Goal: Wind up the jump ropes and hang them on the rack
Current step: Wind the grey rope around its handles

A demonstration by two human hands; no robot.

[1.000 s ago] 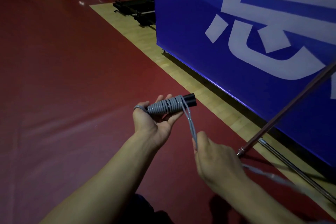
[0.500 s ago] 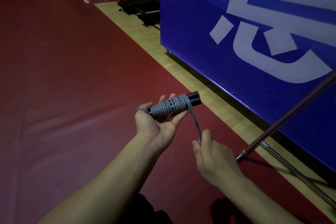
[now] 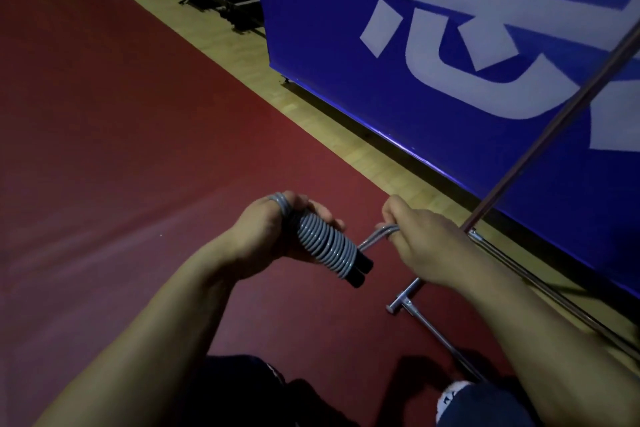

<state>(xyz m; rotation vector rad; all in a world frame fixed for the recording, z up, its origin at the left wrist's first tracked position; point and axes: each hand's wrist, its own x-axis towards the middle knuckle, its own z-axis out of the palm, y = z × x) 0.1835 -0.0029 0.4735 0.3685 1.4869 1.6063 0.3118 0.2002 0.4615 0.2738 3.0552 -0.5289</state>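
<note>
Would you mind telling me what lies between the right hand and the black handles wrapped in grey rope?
In the head view, a short doubled stretch of grey rope runs from the wrapped black handles to the right hand, over red floor.

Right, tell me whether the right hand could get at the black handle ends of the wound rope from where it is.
Probably yes. The right hand pinches the loose rope end just beside the black handle ends, which stick out bare below the left hand. Nothing lies between, but it would have to let go of the rope first.

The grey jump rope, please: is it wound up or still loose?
Mostly wound: grey coils cover the black handles in the left hand. A short end stays loose, gripped by the right hand.
</note>
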